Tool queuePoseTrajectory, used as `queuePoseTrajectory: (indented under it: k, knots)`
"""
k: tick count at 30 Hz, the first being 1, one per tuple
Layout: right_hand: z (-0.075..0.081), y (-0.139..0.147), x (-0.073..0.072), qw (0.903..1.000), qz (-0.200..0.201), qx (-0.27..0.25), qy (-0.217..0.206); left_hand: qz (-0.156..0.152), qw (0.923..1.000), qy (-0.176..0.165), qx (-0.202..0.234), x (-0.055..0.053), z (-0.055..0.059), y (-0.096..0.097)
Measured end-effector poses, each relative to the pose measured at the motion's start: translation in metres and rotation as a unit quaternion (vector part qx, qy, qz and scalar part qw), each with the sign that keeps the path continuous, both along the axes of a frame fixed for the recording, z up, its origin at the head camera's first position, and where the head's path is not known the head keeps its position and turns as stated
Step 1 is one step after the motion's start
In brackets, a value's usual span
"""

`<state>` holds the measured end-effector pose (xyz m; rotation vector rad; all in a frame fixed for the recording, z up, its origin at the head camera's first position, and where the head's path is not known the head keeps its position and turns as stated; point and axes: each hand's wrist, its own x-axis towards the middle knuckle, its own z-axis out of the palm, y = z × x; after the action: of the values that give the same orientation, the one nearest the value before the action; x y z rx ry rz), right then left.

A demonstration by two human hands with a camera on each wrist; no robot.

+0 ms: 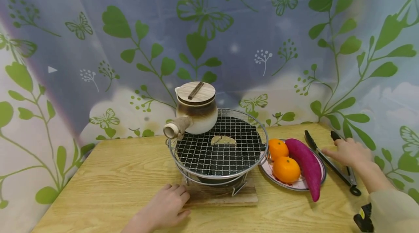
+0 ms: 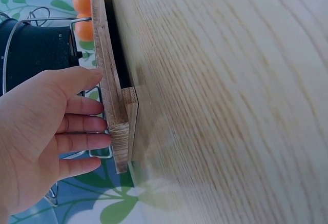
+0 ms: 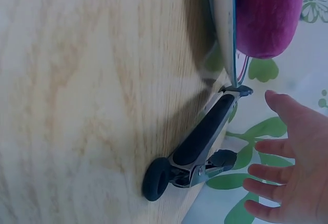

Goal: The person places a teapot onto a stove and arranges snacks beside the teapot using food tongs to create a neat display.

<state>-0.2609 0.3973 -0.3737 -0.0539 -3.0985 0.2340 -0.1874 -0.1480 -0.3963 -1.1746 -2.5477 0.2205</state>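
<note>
My left hand [image 1: 165, 205] is at the left front corner of a wooden board [image 1: 229, 200], fingers extended; in the left wrist view its fingertips meet or nearly meet the board's edge [image 2: 110, 80]. On that board stands a round black grill [image 1: 209, 180] topped by a wire mesh [image 1: 242, 145]. Over at the right, my right hand [image 1: 351, 153] hovers above black-and-silver tongs [image 1: 334, 167], which lie spread on the table. The right wrist view has the hand [image 3: 302, 167] apart from the tongs [image 3: 205, 126], with straight, spread fingers and nothing held.
A side-handled pot [image 1: 199, 120] with a wooden lid [image 1: 199, 93] sits on the mesh's back left. Between grill and tongs, a plate [image 1: 271, 176] bears two oranges [image 1: 286, 169] and a purple sweet potato [image 1: 306, 164] overhanging its front rim. A patterned cloth [image 1: 229, 43] hangs behind the table [image 1: 124, 167].
</note>
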Motion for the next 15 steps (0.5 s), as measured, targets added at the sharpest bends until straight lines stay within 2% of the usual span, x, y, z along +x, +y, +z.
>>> queuePoseTrajectory:
  k: [8, 15]
  knots:
    - [-0.001, 0.005, -0.007, 0.9986, -0.009, 0.012, -0.05, -0.007, 1.0, -0.002, -0.001, -0.001, -0.001, -0.002]
    - [-0.01, 0.01, -0.013, 0.9958, -0.006, 0.008, -0.091, -0.016, 0.9998, -0.012, 0.002, -0.002, -0.002, -0.002]
